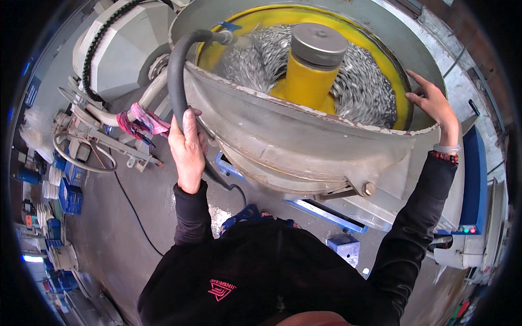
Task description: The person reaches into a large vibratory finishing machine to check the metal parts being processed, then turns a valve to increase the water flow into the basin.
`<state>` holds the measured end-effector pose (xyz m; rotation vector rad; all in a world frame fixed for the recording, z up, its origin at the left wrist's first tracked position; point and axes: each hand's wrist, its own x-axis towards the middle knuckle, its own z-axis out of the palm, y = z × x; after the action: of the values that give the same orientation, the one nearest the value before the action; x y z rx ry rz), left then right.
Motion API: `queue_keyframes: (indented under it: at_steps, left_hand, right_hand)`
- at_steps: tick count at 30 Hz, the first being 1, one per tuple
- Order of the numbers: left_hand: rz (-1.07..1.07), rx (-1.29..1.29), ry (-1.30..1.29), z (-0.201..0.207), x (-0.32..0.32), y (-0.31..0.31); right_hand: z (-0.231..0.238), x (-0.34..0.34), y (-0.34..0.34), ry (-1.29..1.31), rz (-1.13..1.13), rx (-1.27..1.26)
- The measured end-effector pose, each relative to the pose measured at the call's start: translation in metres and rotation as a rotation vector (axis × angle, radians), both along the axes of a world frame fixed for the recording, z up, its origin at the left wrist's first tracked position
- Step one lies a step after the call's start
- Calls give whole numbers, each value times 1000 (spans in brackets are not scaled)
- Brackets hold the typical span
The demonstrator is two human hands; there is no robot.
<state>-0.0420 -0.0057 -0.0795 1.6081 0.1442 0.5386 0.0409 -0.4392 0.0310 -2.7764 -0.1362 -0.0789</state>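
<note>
Black clothing (261, 277) with a small red emblem (220, 289) fills the bottom of the view, its sleeves running up to both hands. The left hand (187, 149) is closed around a thick dark gray hose (176, 76), thumb lying along it. From that grip the hose climbs, bends over the rim of a large gray tub (304, 144) and ends inside in a metal nozzle (225, 37) with a blue valve handle (231, 26); its lower length hangs down beside the tub. The right hand (433, 103) is loosely spread and holds nothing visible, its fingers at the tub's right edge; whether the fingertips touch the inner wall, I cannot tell. A bangle (447, 148) and red beads (448, 158) circle that wrist.

Inside the tub, a yellow lining (375, 43) surrounds a mass of small silvery pieces (367, 87), streaked by blur, their exact shape unclear. They lie around a yellow column (309, 81) topped by a gray metal cap (319, 41). The tub's near rim is chipped.

At left, pink patterned cloth (147, 120) is tied around a pale pipe (152, 93), near a whitish faceted machine (117, 49). At right stands a blue panel (474, 179), and a blue box (343, 249) rests on the gray floor (136, 201).
</note>
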Motion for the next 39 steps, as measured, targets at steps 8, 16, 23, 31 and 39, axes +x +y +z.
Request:
queue_keyframes:
  at_steps: [8,16,23,31,39]
  left_hand:
    - [-6,3,7,3,1,-2]
    - [-4,-17,20,1,0,0]
    - [23,13,13,4,0,-4]
    - [36,8,27,3,0,-4]
    - [31,10,14,2,-1,-4]
  right_hand:
    - [-1,1,-10,15,0,-35]
    - [3,0,-2,47,25,-44]
    - [2,-1,-5,30,12,-89]
    - [4,-1,1,31,-3,-78]
    - [5,-1,-1,53,10,-30]
